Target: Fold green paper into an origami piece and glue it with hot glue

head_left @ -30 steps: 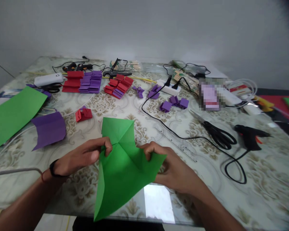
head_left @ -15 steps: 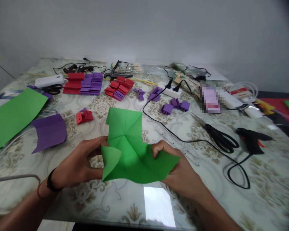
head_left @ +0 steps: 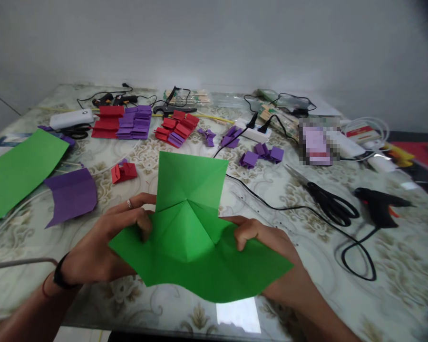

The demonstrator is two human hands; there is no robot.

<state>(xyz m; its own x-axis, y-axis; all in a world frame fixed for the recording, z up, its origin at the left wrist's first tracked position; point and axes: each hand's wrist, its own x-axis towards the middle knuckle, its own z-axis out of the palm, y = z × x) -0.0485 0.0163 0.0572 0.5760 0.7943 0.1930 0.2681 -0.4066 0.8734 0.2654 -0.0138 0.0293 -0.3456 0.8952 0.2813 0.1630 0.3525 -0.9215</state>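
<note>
A creased sheet of green paper (head_left: 189, 237) is held up above the table, its folds meeting near the centre and its upper flap standing upright. At its left side my left hand (head_left: 107, 242) pinches the paper, thumb or finger curled over the edge and a ring showing. My right hand (head_left: 271, 247) grips the right side, one digit bent on top and the others behind the sheet. Left of my left hand lies a curled purple paper piece (head_left: 73, 194), with a small red folded piece (head_left: 124, 172) a little beyond.
Black scissors (head_left: 328, 199) and a black glue gun (head_left: 380, 206) lie at the right. Red and purple folded papers (head_left: 123, 122), more folded pieces (head_left: 176, 128) and a power strip (head_left: 253, 129) with black cords stand farther back. A large green sheet (head_left: 21, 175) covers the left side.
The green paper has been opened out wider; its left flap, folded in before, now spreads outward. My left hand has shifted its hold onto that flap. My right hand keeps its hold, slightly lower.
</note>
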